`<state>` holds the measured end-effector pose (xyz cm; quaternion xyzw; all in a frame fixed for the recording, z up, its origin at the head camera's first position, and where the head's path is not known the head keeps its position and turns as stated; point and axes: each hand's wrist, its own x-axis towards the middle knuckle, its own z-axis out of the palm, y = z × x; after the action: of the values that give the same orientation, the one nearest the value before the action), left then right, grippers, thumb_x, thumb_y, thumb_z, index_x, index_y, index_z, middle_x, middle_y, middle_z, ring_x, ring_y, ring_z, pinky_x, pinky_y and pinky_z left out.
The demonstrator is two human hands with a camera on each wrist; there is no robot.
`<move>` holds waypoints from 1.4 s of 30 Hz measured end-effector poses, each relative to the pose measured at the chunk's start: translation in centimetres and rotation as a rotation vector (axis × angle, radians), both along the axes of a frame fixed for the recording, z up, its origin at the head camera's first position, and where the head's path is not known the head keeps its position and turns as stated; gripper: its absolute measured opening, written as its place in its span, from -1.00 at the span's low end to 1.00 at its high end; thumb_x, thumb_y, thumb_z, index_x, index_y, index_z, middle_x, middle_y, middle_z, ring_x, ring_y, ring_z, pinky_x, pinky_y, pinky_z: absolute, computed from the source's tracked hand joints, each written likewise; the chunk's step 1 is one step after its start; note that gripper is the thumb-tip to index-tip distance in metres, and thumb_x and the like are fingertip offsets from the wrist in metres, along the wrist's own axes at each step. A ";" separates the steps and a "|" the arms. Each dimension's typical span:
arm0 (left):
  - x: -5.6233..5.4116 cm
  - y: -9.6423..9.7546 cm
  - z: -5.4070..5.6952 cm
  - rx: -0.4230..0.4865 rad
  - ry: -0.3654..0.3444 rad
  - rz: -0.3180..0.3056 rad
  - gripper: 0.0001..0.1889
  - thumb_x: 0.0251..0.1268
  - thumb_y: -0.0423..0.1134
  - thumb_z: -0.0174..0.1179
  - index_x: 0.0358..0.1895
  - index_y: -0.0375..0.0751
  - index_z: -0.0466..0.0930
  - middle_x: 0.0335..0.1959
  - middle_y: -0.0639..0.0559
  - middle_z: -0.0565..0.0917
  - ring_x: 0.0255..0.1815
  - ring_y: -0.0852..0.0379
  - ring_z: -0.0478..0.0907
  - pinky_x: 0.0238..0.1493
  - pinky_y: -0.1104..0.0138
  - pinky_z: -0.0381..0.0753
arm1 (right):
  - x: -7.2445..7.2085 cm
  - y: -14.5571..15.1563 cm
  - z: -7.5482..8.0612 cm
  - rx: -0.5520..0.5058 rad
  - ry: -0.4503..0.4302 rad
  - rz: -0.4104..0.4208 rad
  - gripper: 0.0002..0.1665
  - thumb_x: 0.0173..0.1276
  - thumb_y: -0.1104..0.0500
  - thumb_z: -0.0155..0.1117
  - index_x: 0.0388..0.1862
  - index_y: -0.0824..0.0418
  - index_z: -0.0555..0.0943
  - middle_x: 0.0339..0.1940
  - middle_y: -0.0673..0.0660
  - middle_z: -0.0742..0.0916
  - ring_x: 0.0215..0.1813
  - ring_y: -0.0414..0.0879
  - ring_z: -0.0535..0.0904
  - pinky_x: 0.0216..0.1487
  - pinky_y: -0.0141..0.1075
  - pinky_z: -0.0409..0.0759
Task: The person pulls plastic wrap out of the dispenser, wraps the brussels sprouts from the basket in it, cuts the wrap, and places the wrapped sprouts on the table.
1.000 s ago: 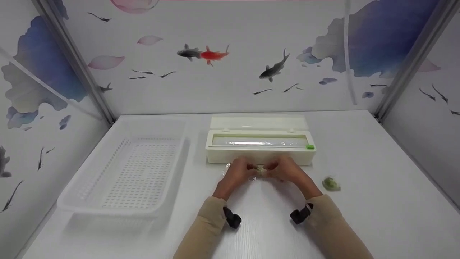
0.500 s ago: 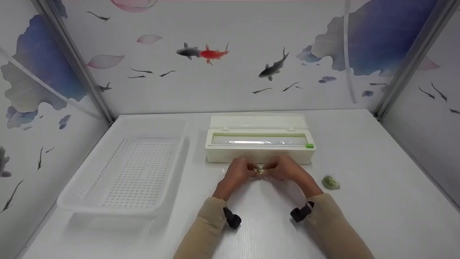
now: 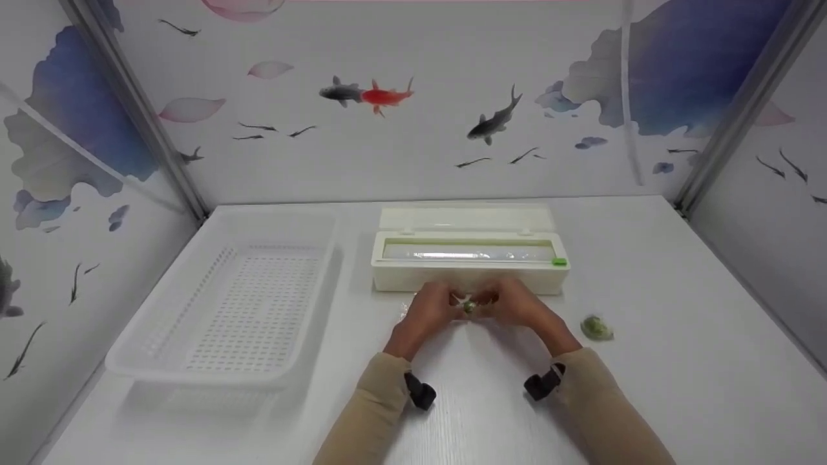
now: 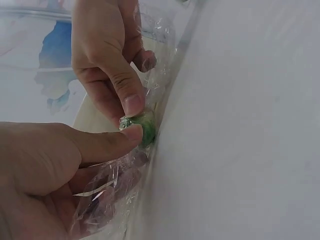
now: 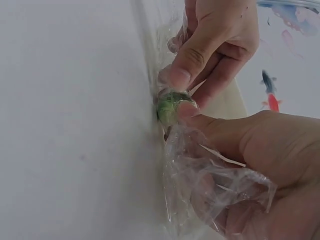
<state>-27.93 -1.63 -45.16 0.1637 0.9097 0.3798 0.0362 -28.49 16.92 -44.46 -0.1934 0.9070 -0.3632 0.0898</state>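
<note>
Between both hands, just in front of the cling film dispenser point(image 3: 470, 280), is a small round green item point(image 4: 147, 129) in clear cling film point(image 5: 225, 182). My left hand point(image 3: 429, 310) pinches its left side, the thumb lying across the wrapped surface. From the right, my right hand point(image 3: 515, 305) pinches the same item, and the two thumbs are close together on it. Loose crinkled film spreads out around the fingers of both hands in the wrist views. To the right on the table lies a second green item point(image 3: 595, 327), also wrapped in film.
A white perforated plastic basket point(image 3: 255, 310) stands on the left of the white table point(image 3: 678, 387). The dispenser's lid point(image 3: 466, 217) is raised at the back, and a film roll point(image 3: 468, 252) shows inside. Printed panels wall in the back and sides.
Both hands stay in nearly the same place with small finger movements. The green item between them shows more clearly now, and the film beside the left hand has shifted slightly.
</note>
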 end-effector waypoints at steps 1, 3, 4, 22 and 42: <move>0.1 0.0 0.1 -0.015 0.002 0.005 -0.79 0.07 -0.38 0.48 -0.18 -0.27 0.78 -0.31 -0.03 0.79 -0.32 0.19 0.62 -0.29 0.40 0.61 | 0.0 0.0 0.0 0.003 -0.002 0.008 -0.78 0.20 0.29 0.50 -0.15 0.22 0.78 -0.30 0.11 0.82 -0.31 -0.17 0.60 -0.35 -0.36 0.56; 0.2 0.1 0.2 -0.060 0.023 0.014 -0.84 0.09 -0.36 0.47 -0.22 -0.24 0.81 -0.26 -0.02 0.81 -0.22 0.15 0.69 -0.18 0.35 0.67 | 0.1 0.1 0.1 0.004 -0.011 0.014 -0.75 0.22 0.27 0.49 -0.10 0.23 0.76 -0.29 0.12 0.81 -0.31 -0.17 0.61 -0.36 -0.37 0.58; 0.3 0.1 0.2 -0.077 0.032 0.014 -0.85 0.11 -0.35 0.46 -0.23 -0.23 0.82 -0.26 0.00 0.82 -0.21 0.17 0.69 -0.17 0.35 0.67 | 0.2 0.1 0.2 0.004 -0.017 0.018 -0.74 0.22 0.27 0.49 -0.08 0.23 0.76 -0.28 0.13 0.81 -0.30 -0.16 0.62 -0.36 -0.37 0.59; 3.9 -2.2 6.8 0.085 -0.027 -0.155 -0.85 0.27 -0.33 0.36 -0.14 -0.26 0.81 -0.21 -0.07 0.82 -0.26 0.21 0.68 -0.28 0.44 0.64 | 0.5 0.6 1.0 0.063 -0.180 0.063 -0.78 0.33 0.18 0.38 -0.06 0.11 0.78 -0.22 0.05 0.81 -0.35 -0.19 0.60 -0.33 -0.38 0.58; 2.2 -2.1 0.6 0.463 -0.492 -0.103 -0.61 0.26 -0.26 0.39 0.09 -0.41 0.66 -0.13 -0.32 0.78 -0.17 -0.18 0.79 -0.15 0.17 0.80 | 3.9 1.7 0.2 -0.242 -0.374 -0.139 -0.58 0.27 0.09 0.45 -0.02 0.35 0.66 -0.28 0.14 0.83 -0.31 -0.16 0.74 -0.28 -0.33 0.69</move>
<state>-25.71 -3.72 -44.54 0.1167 0.7539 0.6020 0.2357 -24.57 18.60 -44.28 -0.0693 0.8354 -0.5043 0.2074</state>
